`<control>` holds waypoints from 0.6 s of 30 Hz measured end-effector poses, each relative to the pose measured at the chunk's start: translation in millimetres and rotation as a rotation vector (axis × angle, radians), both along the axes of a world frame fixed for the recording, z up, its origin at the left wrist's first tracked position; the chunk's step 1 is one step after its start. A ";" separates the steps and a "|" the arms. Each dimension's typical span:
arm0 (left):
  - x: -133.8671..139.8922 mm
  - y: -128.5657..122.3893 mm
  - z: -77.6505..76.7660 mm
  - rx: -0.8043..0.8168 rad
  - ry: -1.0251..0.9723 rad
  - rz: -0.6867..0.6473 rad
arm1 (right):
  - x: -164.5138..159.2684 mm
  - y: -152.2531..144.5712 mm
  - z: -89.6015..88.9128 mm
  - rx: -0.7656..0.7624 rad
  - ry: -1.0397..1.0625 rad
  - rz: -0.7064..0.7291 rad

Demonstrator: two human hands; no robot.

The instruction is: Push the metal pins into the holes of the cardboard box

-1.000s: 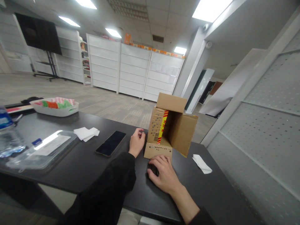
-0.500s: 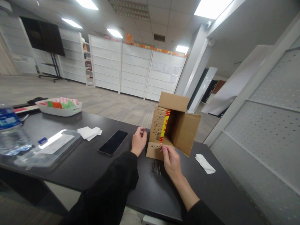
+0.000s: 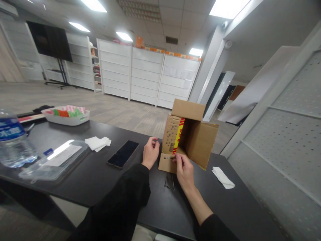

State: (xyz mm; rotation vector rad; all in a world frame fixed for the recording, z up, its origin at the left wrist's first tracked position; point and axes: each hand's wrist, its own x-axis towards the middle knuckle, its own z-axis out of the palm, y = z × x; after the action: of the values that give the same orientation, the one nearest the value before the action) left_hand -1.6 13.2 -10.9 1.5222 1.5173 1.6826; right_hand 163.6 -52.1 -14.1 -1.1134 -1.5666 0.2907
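An opened cardboard box [image 3: 167, 140] stands on its side on the black table, its mouth facing me. Small dark, round marks dot its left side, and a short row of them runs along the lower flap [image 3: 164, 164]. Just left of the box, my left hand [image 3: 151, 152] is closed with its fingers curled, and nothing shows in it. My right hand [image 3: 185, 170] pinches thumb and forefinger together at the lower flap's upper edge; whatever is between the fingertips is too small to make out. Several thin dark nails [image 3: 170, 181] lie in a bunch below the flap.
A phone [image 3: 123, 154] lies left of my left hand. Farther left are folded tissues [image 3: 97, 143], a clear plastic case [image 3: 54, 164], a water bottle [image 3: 15, 144] and a white basket [image 3: 66, 120]. Another tissue [image 3: 223, 177] lies right of the box, near a perforated panel [image 3: 283, 134].
The view has shifted slightly, so everything appears a little farther right. My right hand stays pinched at the flap, its fingers slightly changed in pose. My left hand keeps its place beside the box.
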 end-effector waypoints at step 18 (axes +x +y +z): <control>1.0 -2.8 1.9 0.033 0.023 -0.016 | -4.8 1.3 0.4 0.140 -0.391 -0.101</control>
State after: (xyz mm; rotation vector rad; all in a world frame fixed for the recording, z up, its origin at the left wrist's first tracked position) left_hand -0.6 10.4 -9.0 1.5718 1.4923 1.6952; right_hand 158.8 -50.7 -13.8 -1.1830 -1.8326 -0.1124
